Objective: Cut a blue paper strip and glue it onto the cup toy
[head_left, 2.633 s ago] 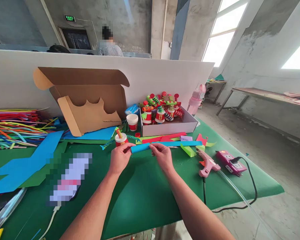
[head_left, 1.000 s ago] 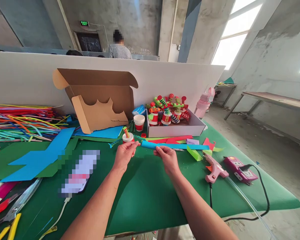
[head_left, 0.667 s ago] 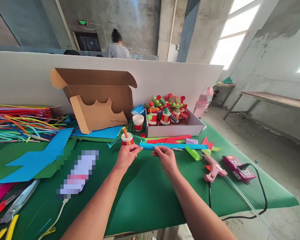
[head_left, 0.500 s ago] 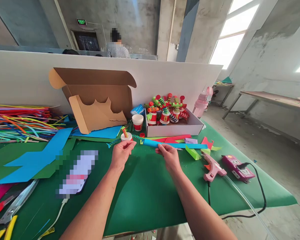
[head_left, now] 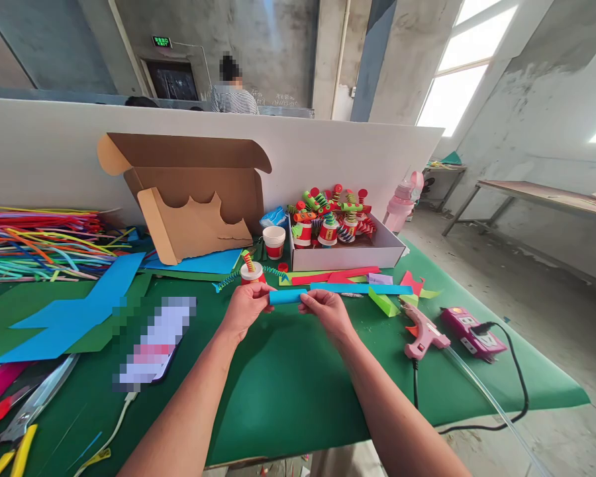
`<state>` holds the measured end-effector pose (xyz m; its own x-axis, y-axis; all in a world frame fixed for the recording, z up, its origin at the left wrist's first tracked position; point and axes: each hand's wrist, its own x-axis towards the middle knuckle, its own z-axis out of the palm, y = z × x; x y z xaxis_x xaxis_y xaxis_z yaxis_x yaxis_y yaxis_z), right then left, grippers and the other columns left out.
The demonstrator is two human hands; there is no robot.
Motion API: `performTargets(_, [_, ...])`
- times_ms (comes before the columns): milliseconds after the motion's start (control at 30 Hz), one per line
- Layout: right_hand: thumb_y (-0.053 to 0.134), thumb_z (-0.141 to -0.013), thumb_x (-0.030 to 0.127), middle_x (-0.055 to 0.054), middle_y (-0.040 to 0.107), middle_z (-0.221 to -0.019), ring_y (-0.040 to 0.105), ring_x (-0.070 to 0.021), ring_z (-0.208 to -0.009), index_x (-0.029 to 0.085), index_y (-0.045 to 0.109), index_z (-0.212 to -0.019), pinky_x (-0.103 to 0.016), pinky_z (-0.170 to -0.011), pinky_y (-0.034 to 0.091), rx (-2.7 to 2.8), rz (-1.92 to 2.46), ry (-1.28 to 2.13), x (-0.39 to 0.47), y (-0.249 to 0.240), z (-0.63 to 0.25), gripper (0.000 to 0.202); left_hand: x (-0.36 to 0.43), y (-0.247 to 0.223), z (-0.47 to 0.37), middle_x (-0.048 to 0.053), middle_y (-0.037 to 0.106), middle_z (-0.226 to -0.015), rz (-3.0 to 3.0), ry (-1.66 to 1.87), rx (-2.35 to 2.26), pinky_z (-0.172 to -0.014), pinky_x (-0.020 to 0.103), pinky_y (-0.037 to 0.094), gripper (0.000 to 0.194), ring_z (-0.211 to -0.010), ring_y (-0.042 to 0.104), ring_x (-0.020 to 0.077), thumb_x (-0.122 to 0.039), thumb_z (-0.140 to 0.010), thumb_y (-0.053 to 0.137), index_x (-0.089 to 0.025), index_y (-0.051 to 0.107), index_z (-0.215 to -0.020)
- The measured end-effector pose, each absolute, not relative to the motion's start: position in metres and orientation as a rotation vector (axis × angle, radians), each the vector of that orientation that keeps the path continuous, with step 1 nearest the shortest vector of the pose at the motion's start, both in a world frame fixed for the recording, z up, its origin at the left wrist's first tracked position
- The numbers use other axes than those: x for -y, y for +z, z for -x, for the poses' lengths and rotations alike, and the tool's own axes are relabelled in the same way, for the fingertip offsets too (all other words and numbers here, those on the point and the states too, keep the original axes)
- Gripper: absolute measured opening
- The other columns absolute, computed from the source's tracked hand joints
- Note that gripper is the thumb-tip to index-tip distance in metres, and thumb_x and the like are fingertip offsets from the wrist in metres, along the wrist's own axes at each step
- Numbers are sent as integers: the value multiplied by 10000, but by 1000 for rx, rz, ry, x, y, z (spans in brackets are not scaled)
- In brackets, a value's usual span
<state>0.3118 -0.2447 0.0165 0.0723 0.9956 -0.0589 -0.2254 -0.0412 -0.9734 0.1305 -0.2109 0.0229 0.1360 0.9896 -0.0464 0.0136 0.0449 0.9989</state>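
A short blue paper piece (head_left: 287, 297), looking like a flattened or rolled strip, is stretched level between both hands. The fingers of my left hand (head_left: 248, 309) pinch its left end, and my right hand (head_left: 328, 310) pinches the right end. Just behind my left hand stands a red paper cup (head_left: 251, 273) turned upside down, with a red-and-yellow folded paper spring on top and green springy arms at its sides. Beyond my right hand lies a longer blue paper strip (head_left: 367, 289) on the green tabletop.
Finished-looking cup figures fill a white box (head_left: 347, 259) at the back. Nearby are stacked paper cups (head_left: 273, 242), a brown cardboard box (head_left: 193, 225) and a pink bottle (head_left: 400, 205). A glue gun (head_left: 424, 334) lies right; a phone (head_left: 153, 341), scissors (head_left: 30, 404) and pipe cleaners (head_left: 44, 245) lie left.
My right hand has moved a little left, nearer my left hand. The blue paper piece now shows between both hands, and more of the red cup is visible behind them.
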Motion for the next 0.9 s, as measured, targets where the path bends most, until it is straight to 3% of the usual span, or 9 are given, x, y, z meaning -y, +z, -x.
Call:
performTargets(100, [859, -525, 526, -8, 667, -562, 607, -135, -529, 181, 702, -642, -290, -616, 530, 935, 1101, 1300, 245, 18, -313, 397, 210, 23, -130, 2, 645, -562, -1236, 1083, -1170, -538, 285, 499, 370, -492, 584, 136, -458, -490, 821, -156, 718, -676])
performTargets(267, [852, -543, 547, -11, 707, -769, 607, -96, -566, 187, 741, -771, -237, -595, 526, 796, 998, 1319, 244, 21, -318, 440, 211, 26, -127, -2, 636, -558, -1149, 1062, -1108, -519, 275, 487, 347, -474, 565, 120, -391, -453, 828, -146, 716, -672])
performTargets(400, [889, -509, 482, -22, 711, -735, 647, -135, -620, 180, 760, -808, -288, -698, 557, 876, 920, 1545, 246, 20, -320, 444, 212, 26, -127, 7, 637, -573, -1138, 1029, -1055, -522, 278, 488, 344, -486, 563, 120, -385, -458, 833, -141, 725, -676])
performTargets(567, [868, -552, 478, -46, 735, -757, 670, -157, -654, 169, 765, -808, -317, -735, 565, 1011, 926, 1570, 251, 22, -321, 415, 213, 28, -128, -5, 603, -543, -1219, 979, -1049, -515, 266, 467, 306, -485, 531, 112, -388, -482, 828, -148, 710, -630])
performTargets(767, [814, -605, 378, -37, 711, -633, 656, -148, -564, 159, 767, -762, -275, -591, 559, 1141, 1000, 1624, 253, 23, -320, 273, 217, 31, -129, -2, 602, -529, -1299, 879, -1006, -510, 250, 438, 177, -492, 519, 114, -313, -543, 755, -162, 711, -623])
performTargets(900, [786, -566, 275, -15, 674, -542, 636, -140, -496, 150, 741, -677, -250, -516, 540, 1191, 1090, 1628, 251, 19, -314, 173, 219, 32, -131, 7, 631, -537, -1313, 771, -997, -506, 244, 428, 114, -496, 526, 118, -215, -526, 682, -169, 718, -624])
